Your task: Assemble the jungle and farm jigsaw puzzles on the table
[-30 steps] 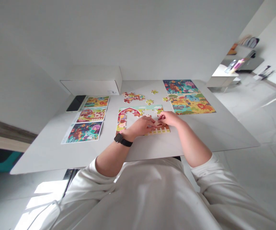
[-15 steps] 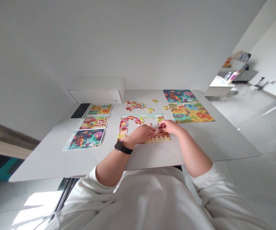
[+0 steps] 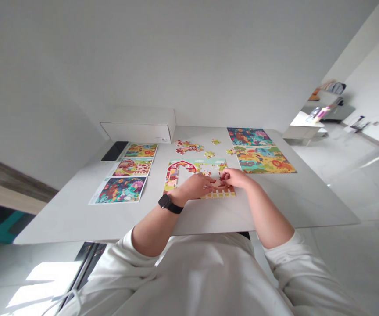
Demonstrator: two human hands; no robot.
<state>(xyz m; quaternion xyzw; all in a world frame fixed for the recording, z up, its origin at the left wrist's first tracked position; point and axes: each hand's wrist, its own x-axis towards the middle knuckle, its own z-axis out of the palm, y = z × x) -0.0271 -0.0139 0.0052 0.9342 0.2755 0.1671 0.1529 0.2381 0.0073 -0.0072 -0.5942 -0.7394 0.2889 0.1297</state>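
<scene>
A partly built farm jigsaw (image 3: 180,168) with a red barn lies on the white table (image 3: 275,206) in front of me. My left hand (image 3: 196,186), a black watch on its wrist, rests flat on the lower middle of the jigsaw with fingers stretched out. My right hand (image 3: 234,177) sits at the jigsaw's lower right part, fingers curled and pinched over a brown puzzle piece (image 3: 220,186) pressed against the puzzle. Loose puzzle pieces (image 3: 188,146) lie just beyond the jigsaw.
Two finished colourful puzzles (image 3: 258,151) lie at the right. Three picture cards (image 3: 128,172) sit in a column at the left, a black phone (image 3: 115,150) beyond them. A white box (image 3: 140,124) stands against the wall. The table's near edge runs just below my wrists.
The view has tipped so the table sits lower in the frame. Both hands stay on the lower right part of the farm jigsaw, shifting only slightly.
</scene>
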